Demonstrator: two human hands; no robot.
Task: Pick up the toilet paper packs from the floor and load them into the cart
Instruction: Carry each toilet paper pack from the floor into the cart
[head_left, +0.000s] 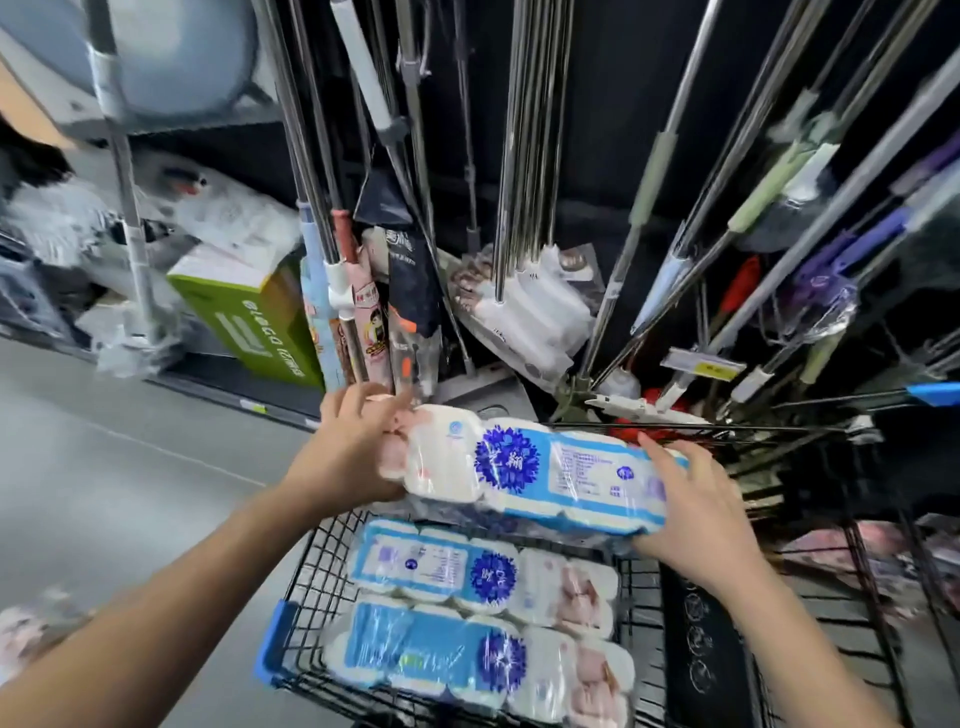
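The slick film is the worry: the long plastic-wrapped blue-and-white toilet paper pack (530, 475) hangs in the air over the far end of the black wire cart (311, 582), and if either grip slides it could tip and drop against the shiny metal poles (530, 156) racked just behind, or land crooked across the two matching packs (483, 569) already lying side by side in the basket. The left hand (348, 447) grips the pack's left end, fingers curled over the rolls. The right hand (696, 509) clasps the right end, fingers spread across its top face, thumb probably tucked underneath, though I can't see it.
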